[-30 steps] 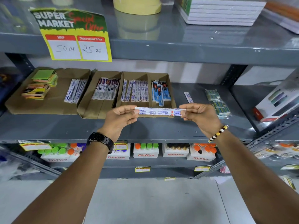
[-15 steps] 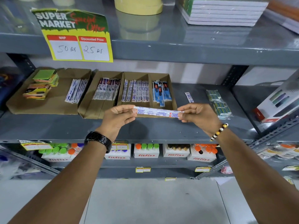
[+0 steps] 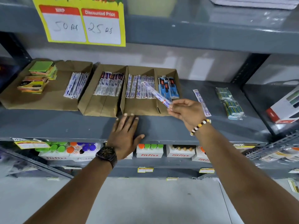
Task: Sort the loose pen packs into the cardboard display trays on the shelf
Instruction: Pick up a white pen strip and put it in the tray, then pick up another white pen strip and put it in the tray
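A long white-and-blue plastic pen pack (image 3: 156, 94) is pinched at its near end by the right hand (image 3: 186, 112), slanting up-left over the brown cardboard display tray (image 3: 140, 107); the left hand (image 3: 125, 135) lies flat, empty.

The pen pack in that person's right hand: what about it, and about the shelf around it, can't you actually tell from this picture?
- Held pen pack, head view: print too small to read.
- Yellow price sign: heading cut off by the top edge.
- Left hand on the shelf: palm hidden underneath.
- Bottles below: mostly hidden behind the shelf lip.
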Demonstrator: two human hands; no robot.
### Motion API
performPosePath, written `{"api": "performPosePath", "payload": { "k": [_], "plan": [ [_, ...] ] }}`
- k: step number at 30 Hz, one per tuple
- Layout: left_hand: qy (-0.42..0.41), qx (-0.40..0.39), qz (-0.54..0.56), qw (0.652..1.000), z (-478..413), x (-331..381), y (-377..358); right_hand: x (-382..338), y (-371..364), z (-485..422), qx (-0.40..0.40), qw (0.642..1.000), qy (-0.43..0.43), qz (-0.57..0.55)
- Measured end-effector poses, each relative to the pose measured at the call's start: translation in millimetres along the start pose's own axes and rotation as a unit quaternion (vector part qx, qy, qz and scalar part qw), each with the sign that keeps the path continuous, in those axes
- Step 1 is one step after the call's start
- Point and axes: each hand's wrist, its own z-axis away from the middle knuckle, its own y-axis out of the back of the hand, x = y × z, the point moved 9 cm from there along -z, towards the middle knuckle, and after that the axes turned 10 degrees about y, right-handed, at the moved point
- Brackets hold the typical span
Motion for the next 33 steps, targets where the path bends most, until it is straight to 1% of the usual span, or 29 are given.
{"api": "performPosePath", "payload": {
  "k": [3,6,10,14,16,19,22,23,24,26,27,29,31,33],
  "plan": [
    [-0.026,0.02,-0.028,0.999,4.7,4.7,-5.5,7.3,-28.8,-13.7,0.033,0.999,0.003,-0.009],
    [-0.031,0.015,-0.024,0.999,4.1,5.1,-7.9,14.6,-59.5,-33.1,0.034,0.999,0.01,0.005],
    [-0.027,0.003,-0.026,0.999,3.2,3.4,-11.1,27.4,-91.3,-61.8,0.057,0.994,0.018,0.091],
    [-0.03,-0.002,-0.025,0.999,1.5,4.3,-9.1,48.7,-112.7,-84.4,0.024,0.991,-0.01,0.133],
    [-0.028,-0.002,-0.021,0.999,1.0,4.0,-8.8,42.9,-116.0,-79.9,0.007,0.983,0.0,0.185],
    [-0.023,-0.008,-0.02,0.999,0.8,2.8,-10.4,26.4,-112.8,-63.3,-0.022,0.964,0.045,0.263],
    [-0.025,-0.013,-0.022,0.999,1.1,2.5,-11.1,8.7,-99.7,-34.8,-0.061,0.95,0.109,0.286],
    [-0.026,-0.013,-0.021,0.999,1.1,2.9,-10.6,-0.4,-89.6,-22.6,-0.065,0.938,0.14,0.311],
    [-0.026,-0.011,-0.02,0.999,1.6,2.7,-9.9,-10.0,-76.9,-10.6,-0.057,0.916,0.186,0.35],
    [-0.025,-0.009,-0.018,0.999,1.6,4.3,-7.8,-30.3,-43.9,8.7,-0.022,0.851,0.301,0.431],
    [-0.023,-0.011,-0.022,0.999,1.6,4.8,-7.7,-32.8,-24.2,12.0,-0.011,0.82,0.331,0.466],
    [-0.017,-0.016,-0.036,0.999,1.5,3.7,-8.9,-29.6,16.5,6.3,0.001,0.775,0.336,0.535],
    [-0.014,-0.024,-0.044,0.999,1.0,2.7,-10.8,-23.7,58.7,-4.9,0.026,0.738,0.299,0.604],
    [-0.012,-0.027,-0.042,0.999,0.0,3.4,-11.9,-13.9,96.3,-17.9,0.048,0.718,0.238,0.653]
  ]
}}
